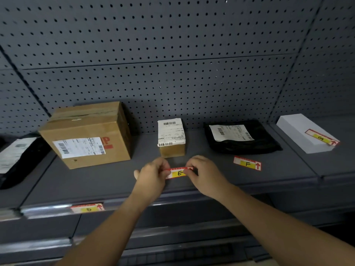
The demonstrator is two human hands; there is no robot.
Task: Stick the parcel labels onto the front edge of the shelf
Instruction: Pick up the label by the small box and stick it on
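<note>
The label marked E (179, 172) was held above the grey shelf (96, 181), just in front of the small box (172, 138), which serves here as the landmark. One end of the label was pinched by the left hand (151, 176) and the other by the right hand (203, 174), with fingers and thumbs curled onto the strip; the two-ended grip appeared to be used so that the strip was kept flat and its backing could be handled, though whether the backing had been peeled could not be told. The label marked D (88, 208) was already fixed to the front edge (172, 196) of the shelf, to the left of the small box and below the large cardboard box (86, 135). The label marked F (247, 163) lay loose on the shelf to the right of the small box, directly in front of the black bag (240, 139). The label marked G (321, 138) rested on the white box (301, 131), farthest to the right. Each loose label was positioned near one parcel, evidently so that letter and parcel were matched before sticking. The task was judged to be partly done: one label seen fixed, three not yet on the edge. The next step was judged to require label E to be lowered to the edge below the small box and pressed flat.
</note>
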